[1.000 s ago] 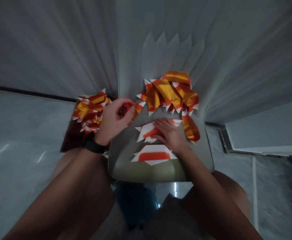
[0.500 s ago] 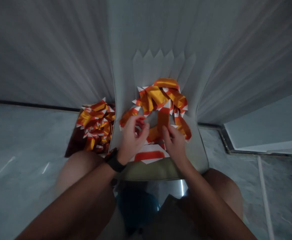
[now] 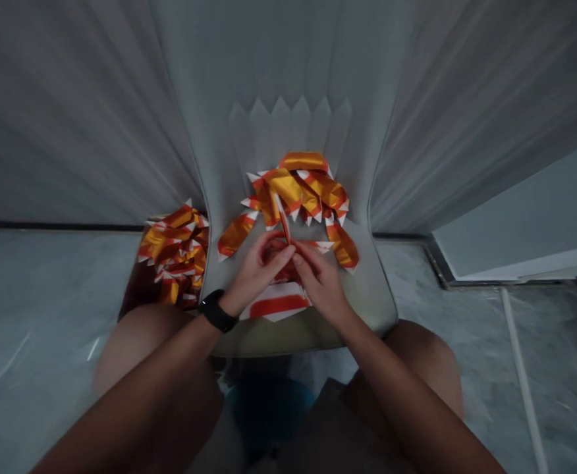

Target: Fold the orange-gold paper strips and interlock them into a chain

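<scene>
The left hand (image 3: 253,276) and right hand (image 3: 321,283) pinch closed on a narrow red-and-white foil strip (image 3: 284,222) (close fingertips keep it steady), held tilted above the middle of the pale chair seat (image 3: 367,296), toward its front edge.

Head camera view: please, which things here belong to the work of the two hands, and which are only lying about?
Part of the work:
left hand, right hand
narrow red-and-white strip between them
gold-and-orange foil strips just beyond
white-and-orange cut paper below the hands

Only lying about:
second heap of foil strips at left
grey floor
</scene>
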A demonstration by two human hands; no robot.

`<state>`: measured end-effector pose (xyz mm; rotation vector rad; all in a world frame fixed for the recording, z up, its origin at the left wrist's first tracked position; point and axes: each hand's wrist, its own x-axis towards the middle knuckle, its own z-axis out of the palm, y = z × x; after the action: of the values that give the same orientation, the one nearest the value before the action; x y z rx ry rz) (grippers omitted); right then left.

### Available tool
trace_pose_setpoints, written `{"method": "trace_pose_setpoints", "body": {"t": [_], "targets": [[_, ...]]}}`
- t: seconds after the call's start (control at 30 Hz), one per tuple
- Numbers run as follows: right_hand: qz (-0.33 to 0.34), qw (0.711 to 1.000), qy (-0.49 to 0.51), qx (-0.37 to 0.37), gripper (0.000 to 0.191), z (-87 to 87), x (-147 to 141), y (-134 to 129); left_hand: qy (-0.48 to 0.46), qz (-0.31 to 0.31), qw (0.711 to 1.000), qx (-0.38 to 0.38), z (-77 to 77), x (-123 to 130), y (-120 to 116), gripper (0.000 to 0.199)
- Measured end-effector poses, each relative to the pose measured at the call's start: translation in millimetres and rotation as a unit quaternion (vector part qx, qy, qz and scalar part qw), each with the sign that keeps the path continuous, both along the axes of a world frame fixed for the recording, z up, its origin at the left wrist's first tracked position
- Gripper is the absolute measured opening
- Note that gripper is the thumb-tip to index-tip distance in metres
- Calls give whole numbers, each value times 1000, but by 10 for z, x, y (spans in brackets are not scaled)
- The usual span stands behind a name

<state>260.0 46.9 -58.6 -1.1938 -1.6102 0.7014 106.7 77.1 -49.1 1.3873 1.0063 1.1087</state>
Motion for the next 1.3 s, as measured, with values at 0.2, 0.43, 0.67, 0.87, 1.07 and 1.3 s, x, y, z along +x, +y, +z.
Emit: {"method": "trace_pose_setpoints", "body": {"t": [0.2,0.43,0.67,0.87,1.07,1.3], "targets": [[19,999,33,-8,43,-8,8,0,-15,-24,999,-27,-17,-50,24,43],[2,999,43,-31,41,-64,13,5,-26,-18,999,-40,-21,-55,52,42],[-18,998,-7,-59,43,-49,49,-27,-20,38,998,-36,-113,-20,51,38],[-19,997,-41,-55,42,-89,39,-17,32,55,998,-5,-112,-19,44,26],[-34,997,-19,-60,40,-100,44,35,168,-34,983,65,0,-90,20,23],[-34,996,-65,-55,47,-27,129,58,256,-79,952,149,76,-109,15,28]]}}
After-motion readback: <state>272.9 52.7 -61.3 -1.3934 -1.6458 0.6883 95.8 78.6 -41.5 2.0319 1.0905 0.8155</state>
